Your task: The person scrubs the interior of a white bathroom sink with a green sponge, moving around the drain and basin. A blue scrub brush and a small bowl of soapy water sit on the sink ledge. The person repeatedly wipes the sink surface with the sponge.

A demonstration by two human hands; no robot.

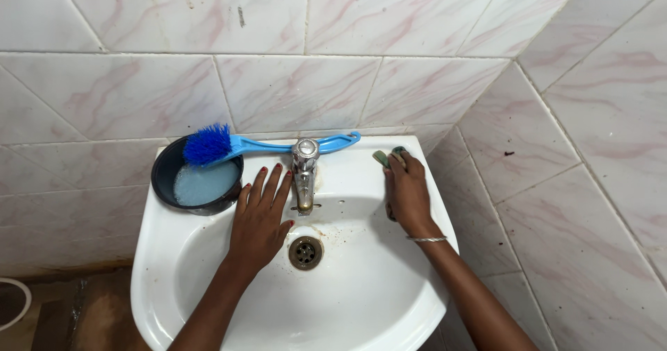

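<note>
My left hand (260, 215) lies flat with fingers spread on the inner back wall of the white sink (180, 254), just left of the chrome tap (304, 174). My right hand (408, 195) presses a green sponge (389, 156) against the sink's back right rim; most of the sponge is hidden under my fingers. A thin bangle sits on that wrist. The drain (306, 252) is between my two arms.
A black bowl (167, 177) of soapy water stands on the sink's back left corner. A blue brush (229, 145) lies across it, its handle reaching past the tap. Pink-veined wall tiles surround the sink. Brown floor shows at the lower left.
</note>
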